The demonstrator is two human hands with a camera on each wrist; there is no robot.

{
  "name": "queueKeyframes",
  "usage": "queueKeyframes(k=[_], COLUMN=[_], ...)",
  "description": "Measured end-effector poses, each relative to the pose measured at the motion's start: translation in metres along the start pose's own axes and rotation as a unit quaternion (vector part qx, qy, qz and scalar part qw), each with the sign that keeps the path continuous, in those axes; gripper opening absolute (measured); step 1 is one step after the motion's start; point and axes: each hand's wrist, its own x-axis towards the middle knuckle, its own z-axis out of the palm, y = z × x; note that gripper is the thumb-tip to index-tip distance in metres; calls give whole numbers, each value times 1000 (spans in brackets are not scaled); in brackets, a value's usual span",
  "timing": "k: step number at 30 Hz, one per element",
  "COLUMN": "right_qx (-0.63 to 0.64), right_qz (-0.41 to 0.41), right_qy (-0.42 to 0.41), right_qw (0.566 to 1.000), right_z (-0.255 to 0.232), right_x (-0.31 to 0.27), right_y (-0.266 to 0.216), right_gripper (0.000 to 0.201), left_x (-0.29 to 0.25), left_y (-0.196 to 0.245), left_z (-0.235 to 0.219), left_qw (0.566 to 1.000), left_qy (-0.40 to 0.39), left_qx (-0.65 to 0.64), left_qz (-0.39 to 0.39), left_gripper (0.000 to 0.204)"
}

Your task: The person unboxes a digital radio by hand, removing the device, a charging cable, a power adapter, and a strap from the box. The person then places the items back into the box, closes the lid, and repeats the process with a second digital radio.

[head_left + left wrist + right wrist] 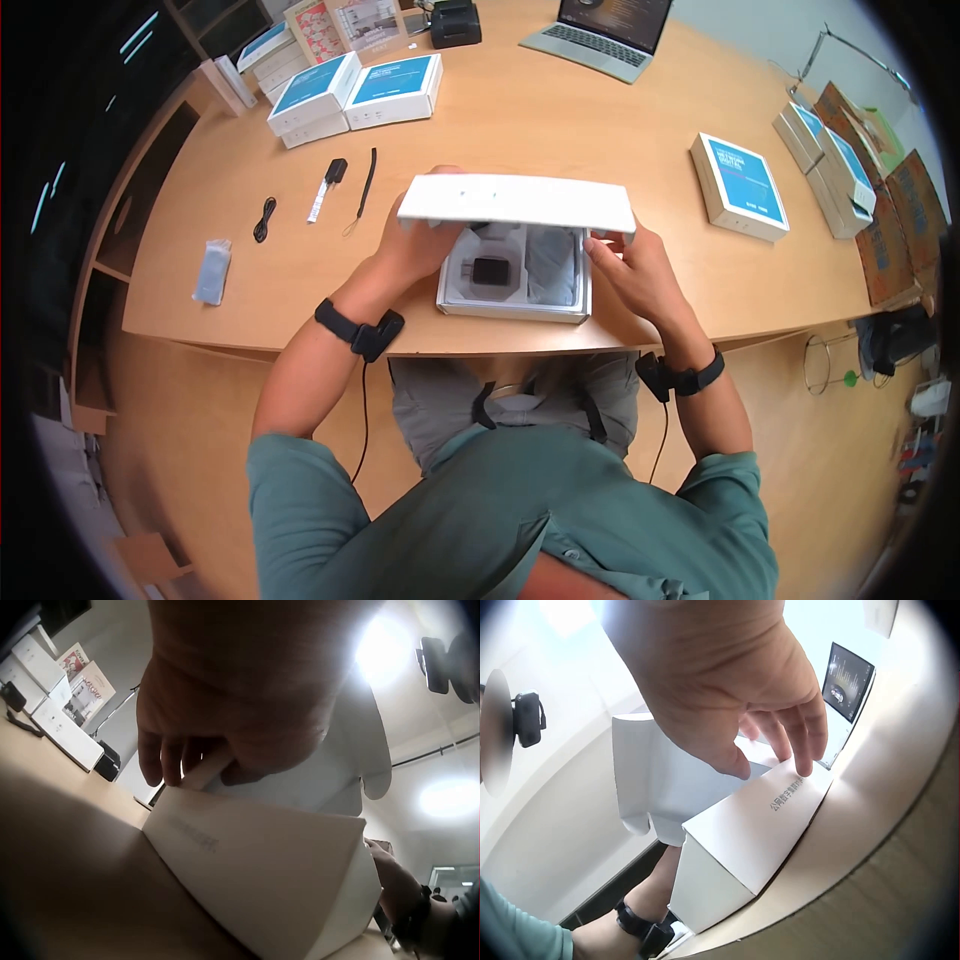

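Observation:
A white box (515, 312) stands near the table's front edge, its lid (520, 200) raised. Inside lie a dark square piece (490, 271) in a clear-looking tray and a greyish wrapped item (550, 265). On the left side, my left hand (415, 245) grips the box wall; in the left wrist view its fingers (172, 761) bend over the edge of the box (247, 855). My right hand (645, 270) holds the opposite side, thumb inward and fingers (804, 742) on the outer wall of the box (754, 829). The lid partly hides the left fingers in the head view.
Left on the table are a wrapped packet (212, 272), a coiled cable (264, 220), a black adapter (336, 171) and a strap (367, 183). Blue-topped boxes (395, 88) stand behind them; another (741, 187) lies right. A laptop (590, 50) is at the back.

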Motion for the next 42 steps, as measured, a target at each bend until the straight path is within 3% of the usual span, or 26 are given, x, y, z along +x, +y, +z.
queueKeyframes(k=[2,3,6,7,8,10,13,16,17,18,19,22,25,35,42], right_qx=[4,-7,-5,-25,-46,-35,-73,-80,-74,-67,-65,-44,-6,65,48], right_qz=[-20,-58,-97,-134,-173,-142,-157,-150,-186,-221,-216,-201,-250,-255,-243], right_qy=[12,17,38,28,18,3,0,-4,9,23,26,3,-4,-14,12], right_qw=[1000,998,995,990,984,989,985,985,980,973,974,979,968,965,969], right_z=[2,2,5,4,4,0,-3,-6,-7,-8,-9,-12,-6,-1,8], right_x=[-4,-4,-5,-4,-5,-12,-15,-24,-29,-33,-39,-55,-65,-77,-82], right_y=[4,7,21,25,27,23,24,21,23,25,25,23,30,21,35], right_gripper=[66,66,66,65,64,62,63,63,62,62,62,52,59,59,64], left_x=[-5,-8,-16,-18,-19,-27,-27,-29,-31,-34,-40,-65,-82,-106,-109], left_y=[10,11,16,22,29,29,46,56,63,71,77,80,87,84,86], left_z=[-12,-17,-24,-31,-35,-32,-38,-52,-56,-59,-61,-63,-59,-49,-46], left_qw=[997,991,994,990,982,982,977,964,963,965,962,960,964,968,970], left_qy=[-59,-95,-92,-125,-169,-159,-184,-234,-238,-231,-225,-214,-202,-145,-147], left_qx=[50,85,40,60,41,101,111,111,111,67,23,55,75,-24,43], left_qz=[-4,-43,-36,-17,-69,-12,-8,-60,-59,-106,-153,-174,-157,-205,-191], left_gripper=[39,54,66,70,73,78,80,77,77,76,75,75,77,78,74])
